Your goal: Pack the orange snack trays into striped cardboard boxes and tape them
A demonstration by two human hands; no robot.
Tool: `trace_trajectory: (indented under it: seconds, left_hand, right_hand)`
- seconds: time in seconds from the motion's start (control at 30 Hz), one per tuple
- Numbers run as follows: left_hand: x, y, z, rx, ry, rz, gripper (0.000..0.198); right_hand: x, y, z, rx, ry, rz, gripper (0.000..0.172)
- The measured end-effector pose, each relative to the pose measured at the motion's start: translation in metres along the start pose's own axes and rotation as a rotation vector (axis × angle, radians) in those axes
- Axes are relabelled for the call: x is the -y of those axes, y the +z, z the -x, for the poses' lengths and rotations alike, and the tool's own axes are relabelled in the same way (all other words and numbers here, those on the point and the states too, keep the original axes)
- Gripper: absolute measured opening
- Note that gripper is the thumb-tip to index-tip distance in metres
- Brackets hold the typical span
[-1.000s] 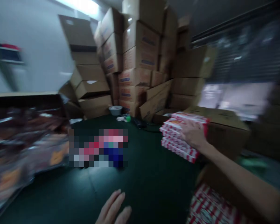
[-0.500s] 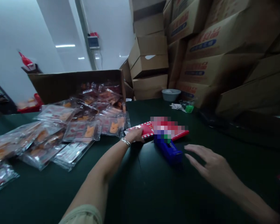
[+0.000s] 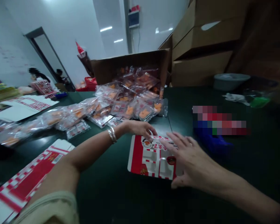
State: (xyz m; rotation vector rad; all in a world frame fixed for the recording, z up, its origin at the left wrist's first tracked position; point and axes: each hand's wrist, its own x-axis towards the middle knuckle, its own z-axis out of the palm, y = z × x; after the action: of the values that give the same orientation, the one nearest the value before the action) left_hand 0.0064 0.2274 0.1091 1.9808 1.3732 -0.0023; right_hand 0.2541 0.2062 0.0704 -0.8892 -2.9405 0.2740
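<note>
Left hand (image 3: 137,128) curled on top edge of flat red-and-white carton blank (image 3: 148,158), grip hard to tell; right hand (image 3: 193,161) lay across it, fingers spread wide.

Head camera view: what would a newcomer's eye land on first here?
The flat red-and-white printed carton blank stands out first, lying at centre on the dark green table beneath the left hand and right hand. Behind it, a heap of clear packets with orange contents spills from an open cardboard box. Stacked brown cartons rise at upper right.
</note>
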Motion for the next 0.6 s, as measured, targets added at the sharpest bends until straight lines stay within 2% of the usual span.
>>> trace_trajectory:
  seconds: [0.1, 0.17, 0.23, 0.3, 0.37, 0.43, 0.47, 0.53, 0.6]
  left_hand:
    - [0.014, 0.037, -0.007, 0.006, -0.032, 0.086, 0.022]
    - [0.025, 0.05, -0.004, -0.075, -0.075, 0.086, 0.019]
    - [0.044, 0.046, 0.01, -0.24, -0.16, 0.041, 0.023]
    - [0.071, 0.027, 0.029, -0.432, -0.306, -0.04, 0.03]
    - [0.1, 0.004, 0.044, -0.563, -0.474, -0.123, 0.035]
    - [0.121, -0.011, 0.049, -0.593, -0.597, -0.184, 0.037]
    - [0.127, -0.012, 0.048, -0.581, -0.631, -0.207, 0.038]
    - [0.129, 0.001, 0.045, -0.531, -0.648, -0.244, 0.04]
    - [0.121, 0.032, 0.051, -0.474, -0.611, -0.271, 0.045]
  right_hand:
    - [0.014, 0.04, 0.001, 0.21, 0.065, -0.022, 0.126]
    - [0.014, 0.058, 0.003, 0.276, 0.117, 0.004, 0.119]
    - [0.009, 0.066, 0.006, 0.31, 0.156, 0.024, 0.119]
    - [0.0, 0.07, 0.01, 0.317, 0.172, 0.026, 0.126]
    - [-0.013, 0.077, 0.016, 0.287, 0.201, 0.03, 0.126]
    - [-0.029, 0.09, 0.023, 0.247, 0.249, 0.03, 0.123]
    - [-0.038, 0.098, 0.029, 0.232, 0.279, 0.029, 0.122]
    - [-0.058, 0.117, 0.043, 0.204, 0.319, 0.014, 0.124]
    - [-0.078, 0.133, 0.065, 0.119, 0.348, -0.024, 0.126]
